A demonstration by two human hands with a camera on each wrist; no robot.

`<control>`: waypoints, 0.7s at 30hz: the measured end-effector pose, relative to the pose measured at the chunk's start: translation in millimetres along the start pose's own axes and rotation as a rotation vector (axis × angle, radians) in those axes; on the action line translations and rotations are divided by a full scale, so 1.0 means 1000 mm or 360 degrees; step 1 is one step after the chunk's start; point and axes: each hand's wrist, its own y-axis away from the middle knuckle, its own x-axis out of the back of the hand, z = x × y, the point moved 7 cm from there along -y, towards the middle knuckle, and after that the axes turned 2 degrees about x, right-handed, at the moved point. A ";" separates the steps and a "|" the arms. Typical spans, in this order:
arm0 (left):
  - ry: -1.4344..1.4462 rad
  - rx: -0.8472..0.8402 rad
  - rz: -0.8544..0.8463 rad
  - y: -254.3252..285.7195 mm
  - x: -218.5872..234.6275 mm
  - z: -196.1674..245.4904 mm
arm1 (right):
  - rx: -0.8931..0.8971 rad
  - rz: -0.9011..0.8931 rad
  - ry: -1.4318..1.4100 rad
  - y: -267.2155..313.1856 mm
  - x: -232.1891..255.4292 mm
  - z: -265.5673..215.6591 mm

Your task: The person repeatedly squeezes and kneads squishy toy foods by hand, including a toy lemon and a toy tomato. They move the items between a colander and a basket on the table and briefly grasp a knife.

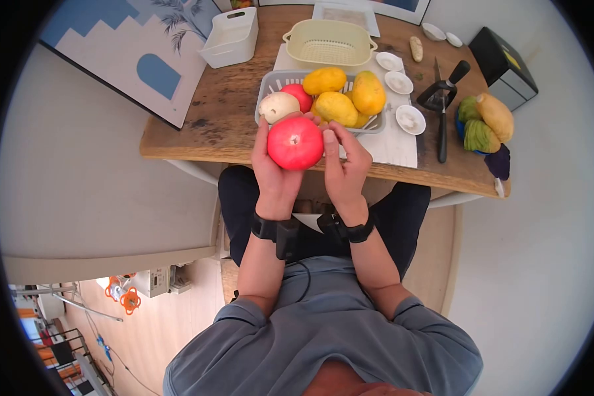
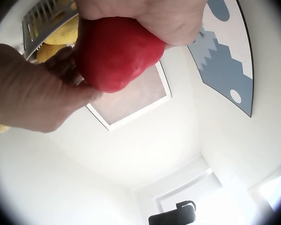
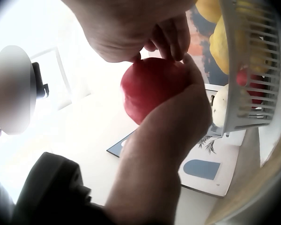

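Observation:
A large pinkish-red round fruit (image 1: 296, 143), perhaps a tomato, is held just in front of the table edge. My left hand (image 1: 276, 173) cups it from the left and below, its fingers curved round it. On the fruit's right side, my right hand (image 1: 347, 170) touches it with its fingertips, the fingers bent. In the left wrist view the red fruit (image 2: 117, 54) shows between both hands; in the right wrist view the fruit (image 3: 152, 86) rests against the left palm. Behind it, a grey basket (image 1: 265, 92) holds yellow fruits (image 1: 336, 107), another red one (image 1: 297, 96) and a whitish one (image 1: 278, 107).
A cream colander (image 1: 330, 43) and a white bin (image 1: 232, 39) stand behind. Small white dishes (image 1: 410, 119) line the basket's right. Further right lie a black-handled knife (image 1: 442, 138) and a bowl of vegetables (image 1: 485, 125), near a black box (image 1: 505, 69).

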 end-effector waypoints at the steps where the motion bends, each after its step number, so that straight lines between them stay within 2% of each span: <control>1: -0.0032 -0.0010 -0.0043 0.001 -0.004 0.000 | 0.0048 -0.0065 0.0067 0.001 -0.001 0.000; 3: -0.0047 -0.0027 -0.0003 0.000 0.002 0.002 | 0.0101 -0.0131 0.0144 0.001 -0.004 -0.001; 5: -0.0061 -0.0058 0.0041 -0.001 0.004 0.004 | 0.0473 -0.0011 0.0264 0.002 -0.006 -0.018; 7: 0.0033 -0.0127 0.0157 0.000 0.007 0.008 | 0.0552 -0.0066 0.0256 0.004 -0.010 -0.022; 9: 0.0092 -0.0056 0.0133 0.002 0.012 0.008 | 0.0636 -0.0117 0.0270 0.004 -0.010 -0.032; 11: 0.0161 0.0005 0.0109 0.001 0.013 0.004 | 0.0822 -0.0476 0.0459 0.004 -0.024 -0.049; 12: 0.0124 0.0014 0.0195 0.001 0.017 0.003 | 0.0822 -0.0476 0.0455 0.005 -0.025 -0.047; 14: 0.0079 0.0024 0.0283 0.002 0.020 0.003 | 0.0670 -0.0498 0.0348 0.005 -0.029 -0.036; 15: 0.0023 -0.0041 0.0249 0.002 0.016 0.005 | 0.0669 -0.0496 0.0351 0.006 -0.030 -0.036; 16: -0.0027 -0.0105 0.0215 0.003 0.011 0.006 | 0.0509 -0.0409 0.0261 0.003 -0.026 -0.031; 17: -0.0020 -0.0107 0.0214 0.005 0.008 0.005 | 0.0351 -0.0324 0.0169 0.001 -0.022 -0.025; 18: -0.0016 -0.0077 0.0114 0.006 -0.001 0.002 | 0.0353 -0.0327 0.0167 0.002 -0.020 -0.023; 20: -0.0021 -0.0048 0.0020 0.006 -0.006 0.000 | -0.0127 -0.0298 -0.0392 0.006 -0.016 0.000; 21: -0.0037 -0.0008 0.0014 0.006 -0.004 -0.004 | -0.0019 -0.0223 -0.0282 0.005 -0.014 0.000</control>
